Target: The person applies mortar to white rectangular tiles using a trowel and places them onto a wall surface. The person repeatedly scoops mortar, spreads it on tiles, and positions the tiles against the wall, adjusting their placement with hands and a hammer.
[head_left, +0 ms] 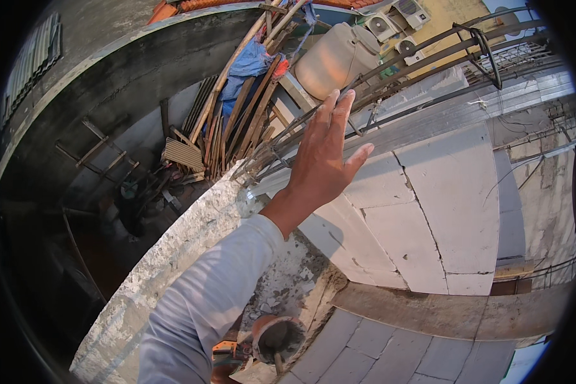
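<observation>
Silver-grey bar (438,120) (long, glossy) near the left hand (323,153)

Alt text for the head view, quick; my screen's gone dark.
The person's left hand, open with fingers extended, is over or against a long silver metal beam beside a pale block wall; contact is unclear. Wooden planks and a blue tarp are heaped to its upper left, and a reddish bucket sits near the lower edge.

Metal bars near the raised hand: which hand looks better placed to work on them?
Left, probably: the left hand reaches toward the metal bars, fingers extended, contact unclear. The right is out of view.
</observation>
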{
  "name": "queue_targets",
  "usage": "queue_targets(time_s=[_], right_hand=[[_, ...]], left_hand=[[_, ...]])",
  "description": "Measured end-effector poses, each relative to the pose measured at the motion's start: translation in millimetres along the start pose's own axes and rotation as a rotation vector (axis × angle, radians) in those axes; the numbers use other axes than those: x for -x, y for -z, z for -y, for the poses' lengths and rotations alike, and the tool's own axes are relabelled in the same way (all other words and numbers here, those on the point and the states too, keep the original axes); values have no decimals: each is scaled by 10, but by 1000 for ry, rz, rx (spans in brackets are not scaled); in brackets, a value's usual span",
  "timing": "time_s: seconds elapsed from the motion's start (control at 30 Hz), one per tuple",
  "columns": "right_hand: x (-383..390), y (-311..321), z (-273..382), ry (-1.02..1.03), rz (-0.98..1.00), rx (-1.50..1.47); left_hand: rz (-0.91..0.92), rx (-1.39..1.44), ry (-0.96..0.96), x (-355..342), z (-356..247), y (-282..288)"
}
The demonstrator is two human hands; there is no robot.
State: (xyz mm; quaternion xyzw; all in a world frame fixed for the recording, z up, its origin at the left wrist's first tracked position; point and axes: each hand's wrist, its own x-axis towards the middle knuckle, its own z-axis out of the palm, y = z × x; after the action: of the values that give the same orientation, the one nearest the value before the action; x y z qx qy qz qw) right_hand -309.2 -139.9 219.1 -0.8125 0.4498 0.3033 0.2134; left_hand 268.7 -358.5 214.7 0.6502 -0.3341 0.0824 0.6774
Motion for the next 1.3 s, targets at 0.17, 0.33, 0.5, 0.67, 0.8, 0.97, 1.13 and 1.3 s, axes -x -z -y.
queue_targets(time_s=[0.17, 0.33, 0.5, 0.67, 0.8, 0.97, 1.13, 1.3], right_hand=[[18, 7, 60, -18, -4, -3], [13, -2, 62, -10, -4, -3], [52, -171, 20, -1, 2, 5], [142, -505, -158, 74, -40, 100], [-186, -406, -105, 207, -218, 205], [-878, 243, 232, -202, -16, -101], [-2116, -283, -847, 127, -553, -272], [-2276, -486, -827, -1, -704, -264]], left_hand=[[154, 69, 37, -191, 114, 6], [241, 114, 76, -282, 115, 110], [145, -17, 260, 388, 228, 354], [319, 83, 611, 2118, 394, 709], [591, -31, 718, 2872, 702, 1131], [440, -125, 378, 2185, 1274, 1022], [255, -103, 46, 246, 654, 576], [394, 111, -117, -459, 128, 123]])
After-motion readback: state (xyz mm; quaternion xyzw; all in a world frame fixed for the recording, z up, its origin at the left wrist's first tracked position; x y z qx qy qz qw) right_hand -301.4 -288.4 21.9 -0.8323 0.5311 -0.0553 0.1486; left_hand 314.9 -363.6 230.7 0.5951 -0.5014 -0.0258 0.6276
